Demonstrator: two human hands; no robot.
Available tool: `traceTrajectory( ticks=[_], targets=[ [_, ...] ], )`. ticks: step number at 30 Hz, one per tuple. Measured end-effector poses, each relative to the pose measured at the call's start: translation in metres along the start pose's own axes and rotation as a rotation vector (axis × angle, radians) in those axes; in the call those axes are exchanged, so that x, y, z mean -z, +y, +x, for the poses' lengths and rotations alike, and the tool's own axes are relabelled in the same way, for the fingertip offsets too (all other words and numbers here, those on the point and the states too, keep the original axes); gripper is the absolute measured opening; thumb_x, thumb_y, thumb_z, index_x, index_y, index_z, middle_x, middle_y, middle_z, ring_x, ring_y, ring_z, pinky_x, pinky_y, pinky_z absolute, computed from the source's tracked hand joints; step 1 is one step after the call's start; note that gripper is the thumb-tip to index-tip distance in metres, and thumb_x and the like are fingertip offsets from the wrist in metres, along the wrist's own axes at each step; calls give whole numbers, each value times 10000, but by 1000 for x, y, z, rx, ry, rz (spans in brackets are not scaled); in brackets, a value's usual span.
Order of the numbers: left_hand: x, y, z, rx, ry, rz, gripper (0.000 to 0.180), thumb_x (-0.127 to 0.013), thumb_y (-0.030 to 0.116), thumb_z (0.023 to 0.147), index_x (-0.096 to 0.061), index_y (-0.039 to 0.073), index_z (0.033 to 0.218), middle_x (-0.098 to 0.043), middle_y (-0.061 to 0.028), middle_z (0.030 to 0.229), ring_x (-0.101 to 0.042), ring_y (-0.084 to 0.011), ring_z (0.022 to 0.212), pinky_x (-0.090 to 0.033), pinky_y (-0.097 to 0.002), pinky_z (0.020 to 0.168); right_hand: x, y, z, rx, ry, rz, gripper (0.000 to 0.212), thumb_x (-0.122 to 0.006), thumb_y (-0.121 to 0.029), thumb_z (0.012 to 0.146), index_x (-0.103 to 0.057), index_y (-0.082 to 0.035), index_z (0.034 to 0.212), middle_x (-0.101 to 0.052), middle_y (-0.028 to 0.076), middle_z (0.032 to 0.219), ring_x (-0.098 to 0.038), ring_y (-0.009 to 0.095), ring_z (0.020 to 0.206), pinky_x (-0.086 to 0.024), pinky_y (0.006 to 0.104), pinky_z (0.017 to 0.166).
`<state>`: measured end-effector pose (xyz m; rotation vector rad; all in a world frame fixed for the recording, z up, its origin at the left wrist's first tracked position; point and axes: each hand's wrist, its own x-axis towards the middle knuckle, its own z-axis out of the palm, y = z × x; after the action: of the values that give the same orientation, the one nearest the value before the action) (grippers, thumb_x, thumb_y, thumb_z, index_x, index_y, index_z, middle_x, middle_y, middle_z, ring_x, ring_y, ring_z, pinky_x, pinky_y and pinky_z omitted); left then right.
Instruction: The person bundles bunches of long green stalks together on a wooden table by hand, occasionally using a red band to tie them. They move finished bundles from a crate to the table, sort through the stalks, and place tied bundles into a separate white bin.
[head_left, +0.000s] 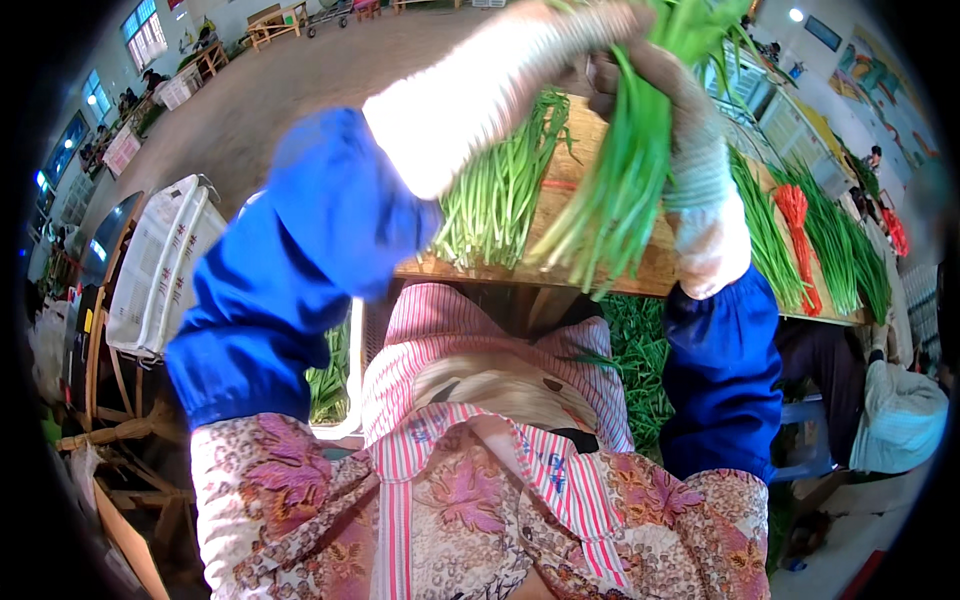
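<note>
I hold a bunch of green chives [630, 170] up over the wooden table, its pale cut ends hanging toward me. My right hand [665, 85], in a knitted glove, is closed round the bunch near its upper part. My left hand [605, 25], gloved too and blurred, closes on the same bunch from the left at the top edge; some of its fingers are hidden. Below my left wrist, a layer of chives [500, 205] lies on the table [560, 225], pale ends toward me.
On the right, more chives [825, 245] lie beside a bundle of red ties [792, 235]. A stack of white crates [165, 265] stands at left. Loose greens [640, 350] are under the table. Another person's sleeve [900, 400] shows at far right, near a blue stool [805, 435].
</note>
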<state>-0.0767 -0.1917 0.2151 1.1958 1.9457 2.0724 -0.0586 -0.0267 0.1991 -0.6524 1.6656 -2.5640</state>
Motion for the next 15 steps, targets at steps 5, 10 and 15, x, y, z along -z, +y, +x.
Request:
traceTrajectory(
  ticks=[5, 10, 15],
  targets=[
    [46, -8, 19, 81, 101, -194, 303, -540, 204, 879, -564, 12, 1111, -643, -80, 962, -614, -151, 821, -504, -269, 727, -14, 54, 45, -61, -238, 22, 384, -643, -289, 791, -579, -3, 1038, -638, 115, 905, -636, 205, 806, -548, 322, 737],
    [91, -77, 10, 271, 445, 81, 554, -619, 374, 802, -475, -27, 1156, -614, -151, 910, -624, -221, 658, -507, -340, 413, -17, 129, 70, -305, -108, 60, 320, -625, -267, 810, -599, -3, 987, -640, 101, 917, -633, 206, 769, -538, 327, 722],
    [96, -145, 26, 410, 660, 175, 689, -615, 329, 776, -344, -47, 1285, -558, -233, 1124, -630, -345, 814, -535, -419, 520, 10, 165, 83, -366, 29, -150, 341, -633, -269, 806, -602, 0, 1014, -639, 103, 926, -628, 202, 766, -513, 313, 692]
  ],
)
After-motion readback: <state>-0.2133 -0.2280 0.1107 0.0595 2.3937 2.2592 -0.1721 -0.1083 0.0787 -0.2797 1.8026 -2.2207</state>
